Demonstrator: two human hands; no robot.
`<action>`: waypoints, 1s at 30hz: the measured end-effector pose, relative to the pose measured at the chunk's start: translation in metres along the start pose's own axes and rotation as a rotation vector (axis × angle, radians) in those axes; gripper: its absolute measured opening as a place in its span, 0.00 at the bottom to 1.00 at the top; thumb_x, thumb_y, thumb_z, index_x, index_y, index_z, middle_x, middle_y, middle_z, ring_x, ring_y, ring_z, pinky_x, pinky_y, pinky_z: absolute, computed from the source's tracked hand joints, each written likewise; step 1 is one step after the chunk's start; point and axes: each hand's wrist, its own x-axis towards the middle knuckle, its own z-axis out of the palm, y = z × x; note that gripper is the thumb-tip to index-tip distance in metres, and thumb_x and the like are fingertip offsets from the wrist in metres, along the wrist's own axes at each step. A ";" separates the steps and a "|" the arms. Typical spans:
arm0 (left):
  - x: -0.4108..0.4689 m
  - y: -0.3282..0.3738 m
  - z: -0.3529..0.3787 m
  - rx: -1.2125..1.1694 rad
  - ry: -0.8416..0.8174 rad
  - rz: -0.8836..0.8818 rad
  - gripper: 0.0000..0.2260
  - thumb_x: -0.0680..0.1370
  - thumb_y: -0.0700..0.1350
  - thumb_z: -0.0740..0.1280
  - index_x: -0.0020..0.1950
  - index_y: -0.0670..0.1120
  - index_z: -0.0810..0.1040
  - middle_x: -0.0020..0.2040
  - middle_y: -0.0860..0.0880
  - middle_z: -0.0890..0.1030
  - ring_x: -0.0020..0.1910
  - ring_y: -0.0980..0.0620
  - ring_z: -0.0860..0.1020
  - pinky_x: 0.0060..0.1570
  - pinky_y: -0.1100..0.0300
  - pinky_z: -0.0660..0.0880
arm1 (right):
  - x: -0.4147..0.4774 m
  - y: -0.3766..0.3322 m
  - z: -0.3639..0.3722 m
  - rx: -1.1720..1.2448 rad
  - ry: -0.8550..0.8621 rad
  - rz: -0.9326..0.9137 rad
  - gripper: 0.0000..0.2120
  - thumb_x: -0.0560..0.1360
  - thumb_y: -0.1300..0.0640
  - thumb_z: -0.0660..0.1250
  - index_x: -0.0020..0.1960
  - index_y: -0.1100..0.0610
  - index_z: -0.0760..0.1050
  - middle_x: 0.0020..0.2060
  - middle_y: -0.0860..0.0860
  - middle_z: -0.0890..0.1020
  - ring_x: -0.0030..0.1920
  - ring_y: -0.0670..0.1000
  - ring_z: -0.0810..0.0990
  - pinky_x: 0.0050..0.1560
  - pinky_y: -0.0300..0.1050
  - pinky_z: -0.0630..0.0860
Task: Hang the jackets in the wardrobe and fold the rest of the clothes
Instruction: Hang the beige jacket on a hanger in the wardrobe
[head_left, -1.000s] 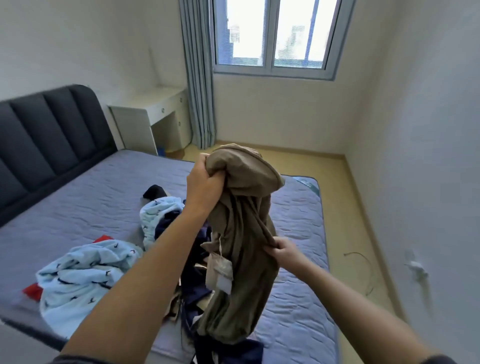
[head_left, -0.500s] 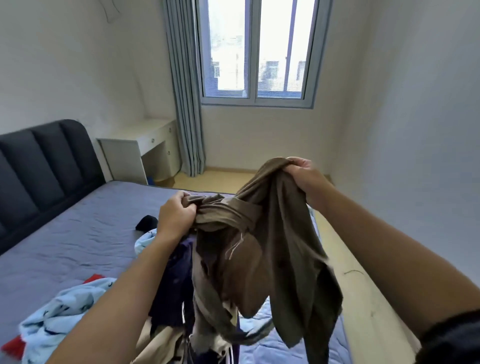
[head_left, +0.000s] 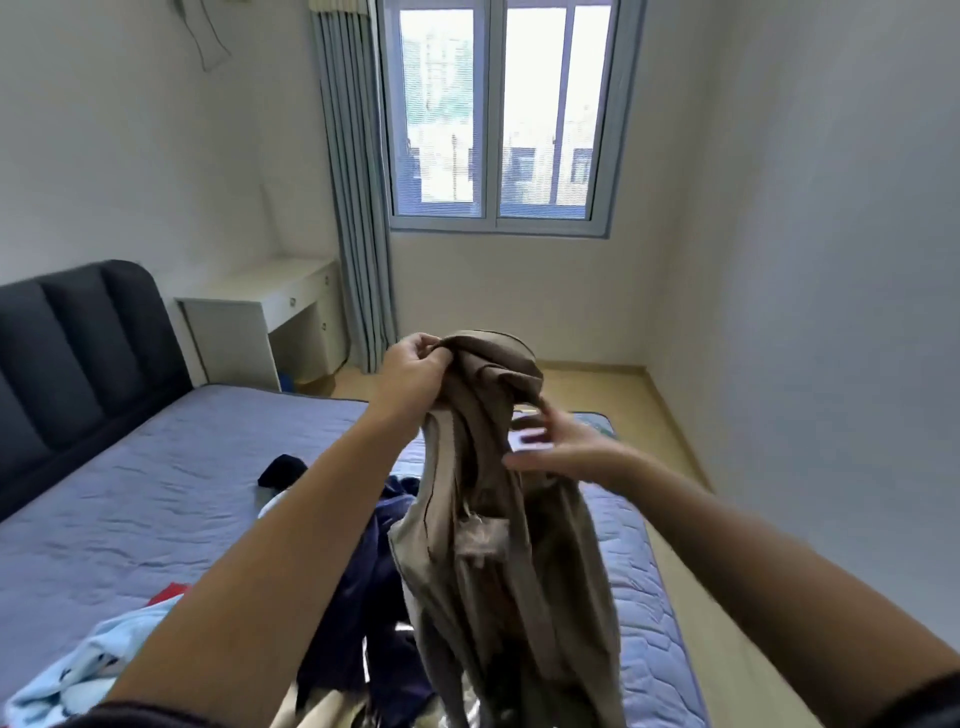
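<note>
Olive-brown fabric garment (head_left: 488, 545) hangs in mid-air over the near right part of the grey-purple quilted bed (head_left: 156, 499). It is bunched into a long twisted drape and its hem reaches down to the clothes pile.

Left hand (head_left: 413, 366): fingers curled tight round the gathered top of the garment, carrying all of it.

Right hand (head_left: 563, 449): fingers spread and motion-blurred, just right of the drape at mid-height. Cannot tell if the fingertips touch the cloth.

Change: half a second ago the right hand gripped a top edge, holding it high and stretching the garment between both hands. It has since let go and dropped lower. The cloth has fallen back into one bundle.

Judgement: this looks like a re-grip, a hunt for a collar, shoulder or seam. The garment type is unclear, so hang or fold is undecided. No wardrobe in view.

Still on the bed:
- a dark navy cloth heap (head_left: 374, 577) beneath the drape
- a pale blue printed garment (head_left: 78, 675) at near left
- a red scrap (head_left: 169, 593)
- a small black item (head_left: 283, 470) farther back

Most of the task remains.
</note>
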 end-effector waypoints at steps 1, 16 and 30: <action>-0.003 -0.002 0.011 -0.016 -0.030 -0.011 0.08 0.76 0.39 0.65 0.39 0.48 0.74 0.34 0.49 0.77 0.35 0.51 0.74 0.37 0.56 0.72 | 0.001 0.001 0.020 -0.070 -0.016 0.005 0.21 0.70 0.56 0.74 0.58 0.47 0.70 0.48 0.45 0.79 0.48 0.44 0.79 0.41 0.30 0.73; -0.084 -0.123 0.010 0.276 -0.326 -0.092 0.07 0.72 0.48 0.74 0.41 0.49 0.78 0.36 0.52 0.80 0.37 0.55 0.79 0.40 0.61 0.76 | 0.028 0.010 0.011 0.826 0.482 0.262 0.05 0.79 0.64 0.60 0.48 0.60 0.74 0.39 0.56 0.79 0.38 0.51 0.78 0.38 0.41 0.76; -0.122 -0.125 0.058 0.789 -0.253 -0.149 0.49 0.64 0.68 0.70 0.76 0.55 0.47 0.76 0.49 0.55 0.73 0.45 0.60 0.63 0.47 0.70 | 0.034 0.009 0.000 1.098 0.510 0.258 0.12 0.80 0.61 0.60 0.63 0.62 0.70 0.44 0.58 0.81 0.42 0.54 0.81 0.39 0.47 0.77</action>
